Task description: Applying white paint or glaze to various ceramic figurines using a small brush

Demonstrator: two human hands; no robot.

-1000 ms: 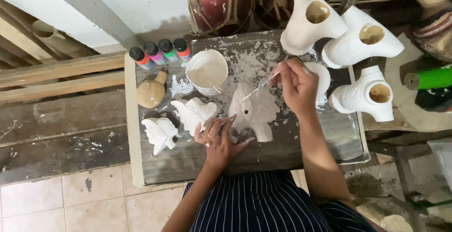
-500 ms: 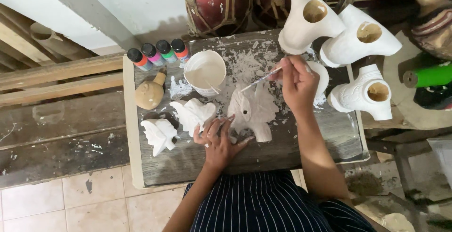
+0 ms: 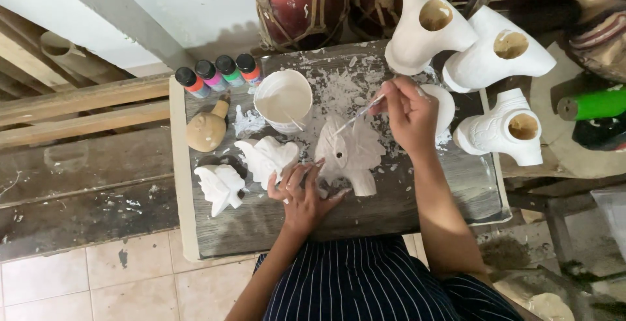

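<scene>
Little has changed since the earlier frames: the brush (image 3: 357, 116) tip has stayed at the top of the figurine (image 3: 349, 153), and the left hand (image 3: 303, 194) has stayed at its foot, fingers only slightly shifted.

The right hand (image 3: 409, 114) has its grip pinched narrow round the thin brush handle, which slants down and left to the figurine's upper edge. The figurine, white and unpainted, lies on the table (image 3: 417, 197) just below and left of that grip, touched by the brush tip only. The left hand lies spread on the table, its fingertips against the figurine's lower left side; its grip is wide and closes on nothing.

Just left of the left hand lie two more white figurines, one (image 3: 266, 158) beside the fingers and one (image 3: 220, 187) farther left. A white cup (image 3: 283, 99) of white paint stands above them, near the brush tip. Four small paint bottles (image 3: 218, 75) stand in a row at the table's far left corner, with a tan gourd-shaped piece (image 3: 207, 129) below them. Three large white vases (image 3: 482, 54) lie at the right, behind the right hand.
</scene>
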